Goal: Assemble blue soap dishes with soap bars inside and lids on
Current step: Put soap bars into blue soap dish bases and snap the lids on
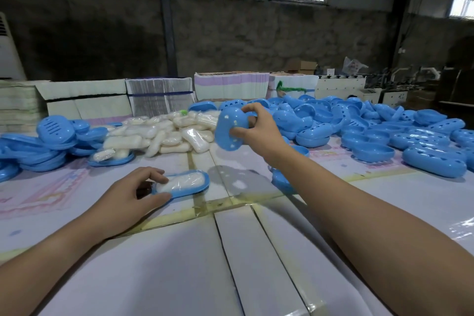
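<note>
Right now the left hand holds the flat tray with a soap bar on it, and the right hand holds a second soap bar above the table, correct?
Not quite. In the head view the right hand holds a blue perforated dish, not a soap bar. The left hand does hold the flat tray with the soap bar.

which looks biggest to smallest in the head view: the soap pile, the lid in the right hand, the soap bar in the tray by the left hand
1. soap pile, clearly largest
2. lid held up in the right hand
3. soap bar in the tray by the left hand

Lid and bar look close; the raised lid is nearer the camera, so that order is unsure.
</note>
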The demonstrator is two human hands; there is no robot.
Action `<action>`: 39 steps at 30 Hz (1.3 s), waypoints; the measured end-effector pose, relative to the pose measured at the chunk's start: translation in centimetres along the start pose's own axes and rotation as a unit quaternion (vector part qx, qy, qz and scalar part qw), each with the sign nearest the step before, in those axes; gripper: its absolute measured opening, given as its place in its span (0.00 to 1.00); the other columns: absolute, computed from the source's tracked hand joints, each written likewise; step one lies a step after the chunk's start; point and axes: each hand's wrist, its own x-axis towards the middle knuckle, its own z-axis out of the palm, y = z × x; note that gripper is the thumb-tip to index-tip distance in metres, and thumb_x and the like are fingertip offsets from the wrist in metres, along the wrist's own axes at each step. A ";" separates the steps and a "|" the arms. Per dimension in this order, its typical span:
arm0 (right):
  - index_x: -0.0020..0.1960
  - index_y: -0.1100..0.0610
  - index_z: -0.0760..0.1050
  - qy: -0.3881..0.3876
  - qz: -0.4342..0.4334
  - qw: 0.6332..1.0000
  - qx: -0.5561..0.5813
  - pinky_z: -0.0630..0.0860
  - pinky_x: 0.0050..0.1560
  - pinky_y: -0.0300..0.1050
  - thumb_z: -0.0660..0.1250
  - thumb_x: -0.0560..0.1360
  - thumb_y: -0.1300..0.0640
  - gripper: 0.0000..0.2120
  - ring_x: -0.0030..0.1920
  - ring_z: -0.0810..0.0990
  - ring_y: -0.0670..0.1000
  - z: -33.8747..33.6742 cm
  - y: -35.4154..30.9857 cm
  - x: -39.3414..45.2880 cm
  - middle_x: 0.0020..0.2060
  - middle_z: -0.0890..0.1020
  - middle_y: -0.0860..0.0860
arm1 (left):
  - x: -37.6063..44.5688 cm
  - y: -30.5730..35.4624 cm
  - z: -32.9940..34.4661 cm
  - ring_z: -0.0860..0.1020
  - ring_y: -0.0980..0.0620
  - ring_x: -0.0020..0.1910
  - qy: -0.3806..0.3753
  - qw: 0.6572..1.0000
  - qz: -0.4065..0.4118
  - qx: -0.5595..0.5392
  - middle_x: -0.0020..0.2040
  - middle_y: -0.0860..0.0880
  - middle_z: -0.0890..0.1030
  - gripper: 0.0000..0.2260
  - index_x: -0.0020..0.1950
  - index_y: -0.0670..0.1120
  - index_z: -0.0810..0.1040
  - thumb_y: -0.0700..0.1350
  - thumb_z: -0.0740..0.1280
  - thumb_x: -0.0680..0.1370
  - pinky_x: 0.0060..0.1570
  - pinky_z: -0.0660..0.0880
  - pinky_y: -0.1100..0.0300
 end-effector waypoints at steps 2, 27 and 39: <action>0.61 0.54 0.69 -0.054 0.057 0.986 0.146 0.83 0.46 0.56 0.72 0.72 0.67 0.21 0.50 0.83 0.57 1.9 -1.4 -1.0 0.52 0.81 0.58 | 0.0 0.2 0.0 0.78 0.61 0.55 0.005 1.000 -0.003 -0.006 0.63 0.59 0.77 0.12 0.52 0.55 0.79 0.48 0.77 0.73 0.50 0.73 0.67; 0.72 0.40 0.67 -0.292 -0.122 0.903 -0.289 0.72 0.58 0.43 0.69 0.72 0.36 0.30 0.54 0.73 0.42 5.6 0.3 -3.8 0.60 0.75 0.40 | 0.0 0.2 -0.4 0.79 0.56 0.50 -0.028 0.999 0.011 -0.035 0.54 0.57 0.80 0.23 0.59 0.64 0.69 0.57 0.77 0.71 0.53 0.79 0.56; 0.70 0.34 0.66 -0.317 -0.080 0.920 -0.217 0.69 0.44 0.30 0.72 0.70 0.40 0.31 0.49 0.75 0.34 5.8 0.3 -3.8 0.55 0.76 0.39 | 0.1 1.1 -1.0 0.83 0.62 0.43 0.015 0.975 -0.052 -0.215 0.52 0.51 0.84 0.25 0.65 0.55 0.73 0.45 0.79 0.72 0.36 0.75 0.72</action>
